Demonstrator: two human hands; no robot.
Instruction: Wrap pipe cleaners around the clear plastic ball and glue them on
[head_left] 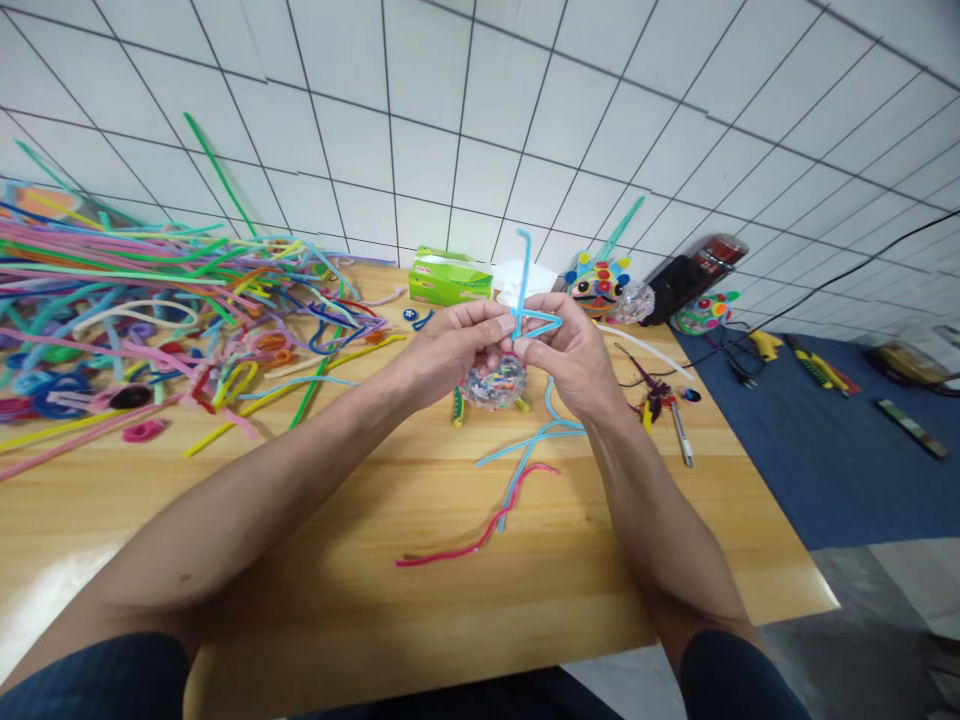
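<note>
Between my hands is a light blue pipe cleaner point(524, 262), bent into a loop on the right with one end standing up. My left hand point(469, 340) pinches it from the left, fingers closed. My right hand point(566, 345) grips the bent part with thumb and fingers. Just below my fingers sits a clear ball point(493, 385) with colourful bits; whether my hands touch it I cannot tell. Nearer to me, loose blue pipe cleaners point(517, 450) and a red pipe cleaner point(465, 550) lie on the wooden table point(375, 620).
A large heap of coloured pipe cleaners point(187, 290) covers the table's left side. At the back stand a green box point(448, 278) and a decorated figure point(600, 285). A pen point(682, 435) lies right. Beyond the table's right edge, a blue surface point(810, 450) holds tools and a cable.
</note>
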